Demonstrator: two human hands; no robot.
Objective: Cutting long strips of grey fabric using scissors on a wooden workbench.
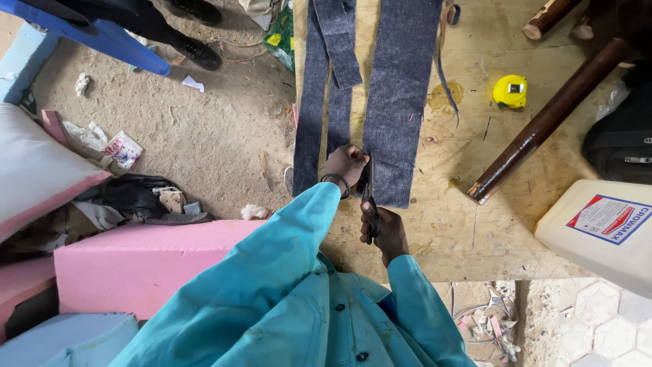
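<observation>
— Plywood makes up the workbench, pale and scuffed, with sandy ground at nine o'clock and pale tiles at five o'clock.

— And the hands?

— Both come up from six o'clock in turquoise sleeves. The left hand, a dark band on its wrist, is closed on the near edge of the wide strip of dark blue cloth, pinching it against the bench. The right hand sits just below, fingers curled shut through the handles of the scissors, whose blades point toward twelve o'clock at the cloth's lower edge.

— Where does the cloth lie?

— Middle of the bench, running toward twelve o'clock. Narrower strips lie beside it at eleven o'clock.

— Anything else on the bench?

— A yellow tape measure at two o'clock, a dark wooden pole slanting near it, and a white plastic jug at four o'clock.

— And the ground?

— Pink foam blocks at eight o'clock, scraps of litter, and another person's black shoes at eleven o'clock.
</observation>
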